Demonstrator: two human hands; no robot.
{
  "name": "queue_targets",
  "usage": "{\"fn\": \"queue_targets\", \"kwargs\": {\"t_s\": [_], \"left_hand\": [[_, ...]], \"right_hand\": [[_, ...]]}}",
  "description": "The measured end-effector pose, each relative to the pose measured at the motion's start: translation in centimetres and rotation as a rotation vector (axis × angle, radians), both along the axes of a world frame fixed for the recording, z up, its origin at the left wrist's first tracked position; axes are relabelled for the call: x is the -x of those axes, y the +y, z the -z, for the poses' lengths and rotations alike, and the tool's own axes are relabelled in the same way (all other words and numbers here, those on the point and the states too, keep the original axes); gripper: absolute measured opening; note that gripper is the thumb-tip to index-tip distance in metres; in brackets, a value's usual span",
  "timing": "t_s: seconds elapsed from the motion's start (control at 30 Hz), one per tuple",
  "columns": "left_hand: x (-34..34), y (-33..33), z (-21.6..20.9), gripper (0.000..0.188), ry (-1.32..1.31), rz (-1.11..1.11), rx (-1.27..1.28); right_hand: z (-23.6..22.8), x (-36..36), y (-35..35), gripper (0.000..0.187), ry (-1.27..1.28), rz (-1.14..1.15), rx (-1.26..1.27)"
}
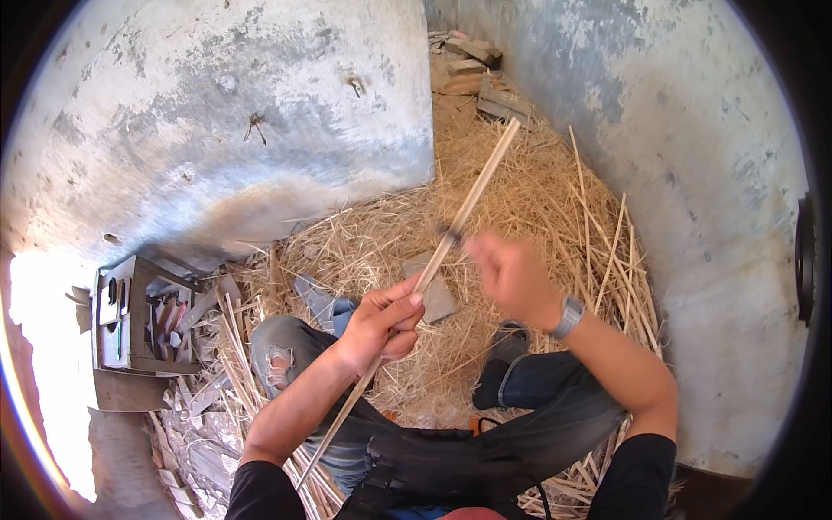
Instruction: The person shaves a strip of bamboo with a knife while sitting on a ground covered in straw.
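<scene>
A long pale strip of split bamboo or wood [485,176] slants across the middle, its far end split into narrow lengths side by side. My left hand [381,321] is closed around its middle, thumb on top, and the near end runs down past my left forearm. Beyond that grip, a small dark piece [451,236] lies across the strip; a blade or a tie, I cannot tell which. Right beside it is my right hand [511,273], closed and blurred by motion. What its fingers hold is hidden.
Shavings [347,238] cover the floor around my legs. Long strips [611,260] lean along the right wall, and more lie at lower left. A wooden box [139,347] with tools stands left. Bricks [503,100] lie at the back. A flat slab [438,299] sits between my feet.
</scene>
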State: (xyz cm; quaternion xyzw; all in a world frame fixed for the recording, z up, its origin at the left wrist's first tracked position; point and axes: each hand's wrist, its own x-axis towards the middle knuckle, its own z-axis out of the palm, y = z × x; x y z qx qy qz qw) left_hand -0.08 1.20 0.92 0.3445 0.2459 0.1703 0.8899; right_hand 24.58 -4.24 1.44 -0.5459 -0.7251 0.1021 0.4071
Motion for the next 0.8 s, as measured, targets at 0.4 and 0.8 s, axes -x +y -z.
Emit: {"fn": "queue_targets", "kwargs": {"t_s": [0.4,0.8], "left_hand": [[0.2,0.0,0.1,0.042,0.025,-0.002,-0.058],[-0.6,-0.2,0.8,0.040,0.118,0.010,-0.222]], "right_hand": [[0.2,0.8,1.0,0.038,0.053,0.101,-0.051],[1.3,3.1,0.0,0.035,0.064,0.059,-0.044]]}}
